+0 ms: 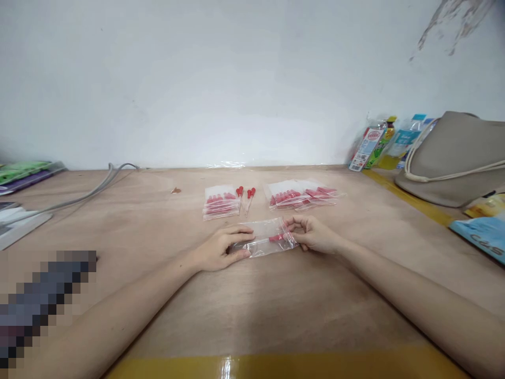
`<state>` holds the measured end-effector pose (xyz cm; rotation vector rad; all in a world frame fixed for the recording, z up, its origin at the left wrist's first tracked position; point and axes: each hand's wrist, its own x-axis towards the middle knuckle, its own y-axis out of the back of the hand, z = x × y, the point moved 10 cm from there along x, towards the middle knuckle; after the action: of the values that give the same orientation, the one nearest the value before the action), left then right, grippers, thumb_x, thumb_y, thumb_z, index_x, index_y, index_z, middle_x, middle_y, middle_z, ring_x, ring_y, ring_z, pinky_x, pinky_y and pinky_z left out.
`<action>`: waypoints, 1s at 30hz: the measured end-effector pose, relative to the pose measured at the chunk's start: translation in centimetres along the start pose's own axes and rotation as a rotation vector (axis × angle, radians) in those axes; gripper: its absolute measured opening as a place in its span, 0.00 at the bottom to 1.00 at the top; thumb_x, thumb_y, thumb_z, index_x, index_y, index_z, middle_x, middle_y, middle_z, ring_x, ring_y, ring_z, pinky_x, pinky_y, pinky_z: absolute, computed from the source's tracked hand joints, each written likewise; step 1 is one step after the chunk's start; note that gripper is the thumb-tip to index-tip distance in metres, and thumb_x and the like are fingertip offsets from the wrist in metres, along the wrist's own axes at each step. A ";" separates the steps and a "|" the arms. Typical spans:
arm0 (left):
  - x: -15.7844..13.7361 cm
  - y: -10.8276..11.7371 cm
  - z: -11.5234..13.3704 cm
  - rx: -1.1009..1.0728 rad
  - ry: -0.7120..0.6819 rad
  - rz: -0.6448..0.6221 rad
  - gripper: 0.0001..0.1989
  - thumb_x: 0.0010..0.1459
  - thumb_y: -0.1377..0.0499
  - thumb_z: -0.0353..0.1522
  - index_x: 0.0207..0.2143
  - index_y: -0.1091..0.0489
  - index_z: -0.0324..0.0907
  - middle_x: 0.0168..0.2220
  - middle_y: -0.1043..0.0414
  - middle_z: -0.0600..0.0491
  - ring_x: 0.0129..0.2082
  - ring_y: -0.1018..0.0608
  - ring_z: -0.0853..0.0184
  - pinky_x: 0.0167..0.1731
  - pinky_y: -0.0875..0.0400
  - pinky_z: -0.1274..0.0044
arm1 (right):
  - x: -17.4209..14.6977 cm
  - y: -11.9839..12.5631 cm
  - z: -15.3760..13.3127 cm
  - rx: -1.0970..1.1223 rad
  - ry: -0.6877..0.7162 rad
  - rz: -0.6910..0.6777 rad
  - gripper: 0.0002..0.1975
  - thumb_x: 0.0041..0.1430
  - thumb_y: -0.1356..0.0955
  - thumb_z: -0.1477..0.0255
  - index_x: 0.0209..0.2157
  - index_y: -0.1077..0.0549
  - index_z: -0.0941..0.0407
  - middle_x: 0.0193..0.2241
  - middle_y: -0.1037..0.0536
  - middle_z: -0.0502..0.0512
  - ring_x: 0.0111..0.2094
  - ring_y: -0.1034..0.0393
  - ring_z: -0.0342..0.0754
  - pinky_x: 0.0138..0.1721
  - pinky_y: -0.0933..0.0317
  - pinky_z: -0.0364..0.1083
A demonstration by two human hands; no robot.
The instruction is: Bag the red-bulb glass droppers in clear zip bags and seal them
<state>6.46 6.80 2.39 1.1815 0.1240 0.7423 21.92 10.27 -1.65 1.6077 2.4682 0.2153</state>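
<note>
A clear plastic zip bag (263,229) lies low over the table in front of me, with a glass dropper with a red rubber bulb (276,238) lying lengthwise inside it. My left hand (221,247) holds the bag's left end between its thumb and fingers. At the right end, beside the bulb, the fingers of my right hand (310,234) are closed on the bag's edge. Just behind the bag are loose droppers (249,195) with red bulbs. Bags with several droppers (221,202) lie to their left, and more filled bags (302,195) to their right.
A grey cable (94,184) runs over the wooden table (244,310) at left, near green and purple packs (27,173). At right stand drink bottles (404,139), a carton (366,150), a beige bag (457,158) and a blue packet (481,237). A wall closes off the back.
</note>
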 end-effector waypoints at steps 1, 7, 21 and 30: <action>0.0 0.0 0.0 0.001 0.003 0.003 0.19 0.58 0.44 0.36 0.51 0.33 0.42 0.53 0.34 0.45 0.52 0.30 0.60 0.52 0.36 0.67 | -0.1 -0.1 0.1 0.029 -0.021 0.006 0.19 0.44 0.28 0.58 0.33 0.30 0.58 0.27 0.26 0.50 0.17 0.39 0.34 0.15 0.45 0.36; 0.1 -0.1 -0.1 0.007 0.000 -0.011 0.18 0.60 0.47 0.36 0.52 0.34 0.43 0.54 0.35 0.46 0.53 0.31 0.61 0.53 0.37 0.66 | -0.6 -0.4 0.5 0.023 -0.090 0.009 0.20 0.51 0.34 0.54 0.35 0.33 0.57 0.25 0.26 0.51 0.19 0.33 0.40 0.19 0.39 0.40; -0.1 0.0 -1.3 0.060 0.061 0.026 0.17 0.60 0.47 0.37 0.51 0.35 0.42 0.55 0.38 0.45 0.57 0.37 0.59 0.58 0.45 0.61 | 5.8 1.7 -8.7 -0.925 0.276 0.384 0.07 0.51 0.36 0.77 0.28 0.25 0.58 0.30 0.22 0.54 0.32 0.30 0.44 0.36 0.41 0.41; -0.5 0.1 -1.9 0.087 0.113 0.054 0.19 0.59 0.46 0.39 0.51 0.34 0.44 0.57 0.39 0.46 0.57 0.36 0.58 0.55 0.39 0.63 | 14.4 0.0 -6.4 -0.984 -0.091 0.361 0.15 0.51 0.33 0.71 0.39 0.25 0.66 0.35 0.22 0.67 0.37 0.27 0.53 0.34 0.37 0.43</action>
<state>5.15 8.09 1.59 1.2292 0.2204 0.8586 14.75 23.30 3.41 1.4720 1.5161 1.1502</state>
